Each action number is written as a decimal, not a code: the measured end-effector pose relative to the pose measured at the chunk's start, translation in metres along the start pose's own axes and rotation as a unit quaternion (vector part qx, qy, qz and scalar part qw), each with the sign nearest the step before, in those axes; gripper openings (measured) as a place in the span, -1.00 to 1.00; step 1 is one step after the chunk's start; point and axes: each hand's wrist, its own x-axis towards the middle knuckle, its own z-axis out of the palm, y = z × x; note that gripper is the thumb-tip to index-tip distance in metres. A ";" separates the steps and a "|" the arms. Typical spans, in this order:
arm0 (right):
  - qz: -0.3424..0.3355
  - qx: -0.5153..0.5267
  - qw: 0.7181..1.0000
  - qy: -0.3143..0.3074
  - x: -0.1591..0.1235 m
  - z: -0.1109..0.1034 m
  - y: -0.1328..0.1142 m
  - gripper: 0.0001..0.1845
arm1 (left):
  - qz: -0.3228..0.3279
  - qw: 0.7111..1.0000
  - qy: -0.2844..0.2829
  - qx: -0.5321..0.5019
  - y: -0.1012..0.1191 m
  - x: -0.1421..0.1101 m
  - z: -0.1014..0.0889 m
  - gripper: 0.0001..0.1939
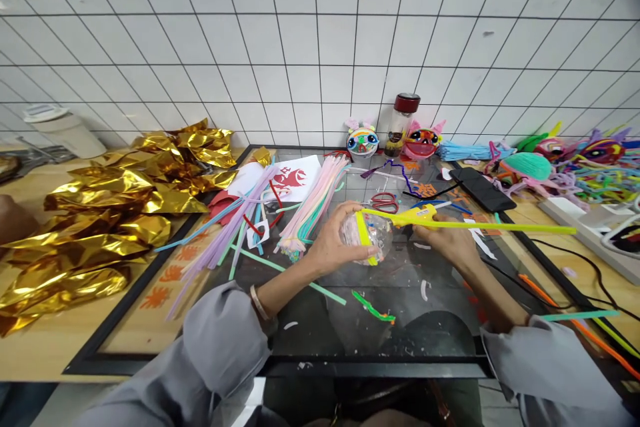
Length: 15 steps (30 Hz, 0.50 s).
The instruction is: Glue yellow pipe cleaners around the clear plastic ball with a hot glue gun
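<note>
My left hand (330, 243) is wrapped round a clear plastic ball (384, 237) with bits of colour showing in it. A long yellow pipe cleaner (505, 226) runs down across the ball's side and stretches far off to the right. In my right hand (450, 240) is a yellow glue gun (419, 215), its nozzle pointing left at the top of the ball. My fingers hide much of the gun's handle. On the dark mat in front of my hands lies a short green and orange pipe cleaner piece (374, 308).
Bundles of pastel pipe cleaners (315, 203) lie left of my hands, beside crumpled gold foil (115, 193). Behind are red-handled scissors (384, 201), a lidded bottle (401, 123) and finished ball figures (363, 140). A black phone (483, 188) and power strip (595, 237) are at right.
</note>
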 end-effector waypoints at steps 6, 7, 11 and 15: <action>-0.039 -0.076 0.996 0.000 -0.007 -0.008 -0.002 -0.55 | 0.010 1.000 -0.004 0.012 0.000 0.000 0.000 -0.25; -0.060 -0.091 0.994 0.009 -0.008 -0.011 -0.003 -0.52 | 0.012 1.000 -0.004 0.013 0.000 0.000 0.000 -0.26; -0.194 0.033 0.975 0.099 -0.017 -0.025 -0.017 -0.50 | 0.025 0.999 -0.005 0.021 0.001 0.000 0.001 -0.27; -0.324 0.201 0.921 0.077 -0.036 -0.033 -0.048 -0.41 | 0.032 0.999 -0.005 0.023 0.002 0.000 0.002 -0.26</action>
